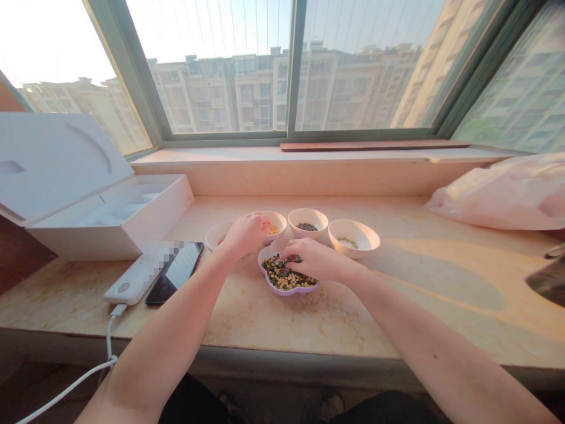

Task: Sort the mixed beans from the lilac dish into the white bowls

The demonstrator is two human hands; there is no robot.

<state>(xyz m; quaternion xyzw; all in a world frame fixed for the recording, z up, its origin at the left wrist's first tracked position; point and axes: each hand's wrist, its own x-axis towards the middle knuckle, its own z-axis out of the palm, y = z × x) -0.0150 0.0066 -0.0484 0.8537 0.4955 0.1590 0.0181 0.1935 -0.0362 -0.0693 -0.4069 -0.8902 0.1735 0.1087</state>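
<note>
A purple scalloped bowl [289,291] holds mixed beans [282,274], green, dark and pale yellow. My right hand [311,259] reaches into it from the right, its thumb and forefinger apart at the beans. Above the white bowl with yellow beans [277,222] is my left hand [249,231], fingers drawn together; whatever they hold is too small to make out. Partly behind this hand stands another white bowl [214,234], its contents mostly hidden. Dark beans lie in a third white bowl [308,215], and a few greenish ones in the rightmost white bowl [368,240].
At the left, an open white box [154,218] stands behind a white power bank [132,282] with a cable and a black phone [176,274]. A plastic bag [503,191] lies at the right, with a dark object [549,280] near the edge. Windows rise behind the stone counter [247,330].
</note>
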